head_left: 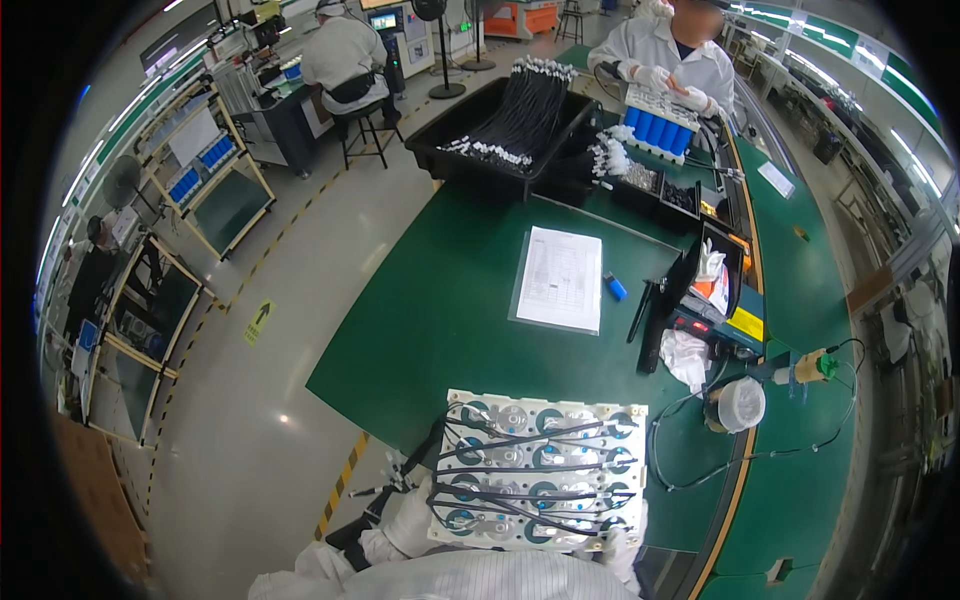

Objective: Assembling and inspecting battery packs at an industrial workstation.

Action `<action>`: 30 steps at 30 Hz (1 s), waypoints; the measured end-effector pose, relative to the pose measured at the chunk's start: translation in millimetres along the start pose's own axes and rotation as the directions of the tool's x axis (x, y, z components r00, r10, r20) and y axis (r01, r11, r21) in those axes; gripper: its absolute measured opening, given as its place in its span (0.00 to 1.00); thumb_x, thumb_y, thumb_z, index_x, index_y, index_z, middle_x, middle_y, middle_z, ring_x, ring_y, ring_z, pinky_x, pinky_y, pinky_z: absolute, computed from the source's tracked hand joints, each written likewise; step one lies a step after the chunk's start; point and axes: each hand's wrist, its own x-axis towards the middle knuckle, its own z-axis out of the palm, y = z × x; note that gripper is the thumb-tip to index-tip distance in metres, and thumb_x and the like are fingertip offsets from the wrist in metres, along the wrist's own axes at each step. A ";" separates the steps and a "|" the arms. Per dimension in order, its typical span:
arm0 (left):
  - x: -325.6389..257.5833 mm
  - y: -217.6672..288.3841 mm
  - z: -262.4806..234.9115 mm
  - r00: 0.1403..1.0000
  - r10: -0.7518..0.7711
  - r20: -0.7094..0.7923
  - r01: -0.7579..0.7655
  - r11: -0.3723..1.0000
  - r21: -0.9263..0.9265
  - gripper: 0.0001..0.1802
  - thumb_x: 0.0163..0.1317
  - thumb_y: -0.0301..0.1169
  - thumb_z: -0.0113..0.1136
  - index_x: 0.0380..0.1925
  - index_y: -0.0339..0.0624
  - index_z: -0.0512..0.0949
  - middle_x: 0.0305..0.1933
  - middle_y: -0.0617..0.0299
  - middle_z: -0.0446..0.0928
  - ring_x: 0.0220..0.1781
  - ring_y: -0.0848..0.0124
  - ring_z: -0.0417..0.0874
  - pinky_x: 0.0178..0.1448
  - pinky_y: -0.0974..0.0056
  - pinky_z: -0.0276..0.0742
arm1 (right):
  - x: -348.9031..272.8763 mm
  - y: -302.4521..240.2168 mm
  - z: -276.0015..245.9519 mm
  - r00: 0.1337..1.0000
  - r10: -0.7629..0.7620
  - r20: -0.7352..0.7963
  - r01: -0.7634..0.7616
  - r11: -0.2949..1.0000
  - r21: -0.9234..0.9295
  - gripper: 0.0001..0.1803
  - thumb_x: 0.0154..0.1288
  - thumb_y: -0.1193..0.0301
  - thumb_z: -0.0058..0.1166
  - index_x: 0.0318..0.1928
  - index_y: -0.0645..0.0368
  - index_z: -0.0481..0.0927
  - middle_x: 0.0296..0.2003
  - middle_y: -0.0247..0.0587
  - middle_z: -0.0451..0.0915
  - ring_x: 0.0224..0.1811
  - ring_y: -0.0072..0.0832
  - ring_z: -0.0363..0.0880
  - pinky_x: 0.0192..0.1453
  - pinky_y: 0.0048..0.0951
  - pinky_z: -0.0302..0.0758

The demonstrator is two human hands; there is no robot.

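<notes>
A battery pack [540, 470] with a white plastic frame, round cell ends and shiny metal strips lies at the near edge of the green table, close to my body. Several black cables [540, 440] run across its top. A bundle of cable ends [388, 478] sticks out past its left side. My left hand [408, 522], in a white glove, grips the pack's near left edge. At the near right corner, my gloved right hand [622, 545] holds the other side. The pack and my sleeves partly hide the fingers of both hands.
A printed sheet [560, 278] and a blue cap-like piece [615, 288] lie beyond the pack. Right of it stand a white-lined cup [740, 405] and a looping cord. A black bin [500, 130] of cables sits farther back; a co-worker [680, 60] handles a blue-celled pack.
</notes>
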 end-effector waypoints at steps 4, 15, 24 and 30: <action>-5.0 58.5 84.3 0.865 0.444 0.233 -0.497 0.696 0.518 0.44 0.43 0.45 0.77 0.53 0.31 0.65 0.53 0.51 0.75 0.54 0.63 0.78 0.55 0.61 0.78 | 53.2 -54.1 8.3 0.981 0.059 0.184 0.061 0.810 -0.583 0.22 0.66 0.67 0.43 0.56 0.68 0.69 0.45 0.51 0.78 0.45 0.40 0.78 0.47 0.37 0.74; 94.9 148.0 65.6 0.776 0.607 0.173 -0.165 -0.069 0.984 0.42 0.61 0.67 0.42 0.43 0.32 0.73 0.32 0.34 0.78 0.38 0.39 0.80 0.42 0.47 0.76 | 143.0 -79.2 94.5 0.980 -0.066 0.187 0.198 0.408 -0.891 0.28 0.64 0.46 0.49 0.42 0.62 0.76 0.33 0.56 0.80 0.35 0.53 0.81 0.41 0.46 0.76; 114.4 154.8 58.2 0.832 0.525 0.180 -0.135 -0.124 0.983 0.38 0.65 0.61 0.42 0.53 0.33 0.69 0.39 0.33 0.78 0.42 0.40 0.80 0.47 0.48 0.76 | 188.2 -66.7 95.9 0.981 -0.013 0.192 0.176 0.462 -0.869 0.32 0.62 0.43 0.50 0.43 0.65 0.77 0.34 0.58 0.81 0.38 0.52 0.81 0.44 0.46 0.76; 79.3 130.6 18.5 0.827 0.410 0.384 -0.237 -0.364 0.901 0.59 0.33 0.64 0.72 0.62 0.37 0.66 0.48 0.42 0.73 0.51 0.51 0.78 0.54 0.55 0.75 | 156.4 -22.6 32.4 0.937 0.206 0.281 -0.078 0.911 -0.405 0.31 0.57 0.67 0.66 0.58 0.65 0.68 0.48 0.41 0.75 0.50 0.26 0.75 0.54 0.29 0.75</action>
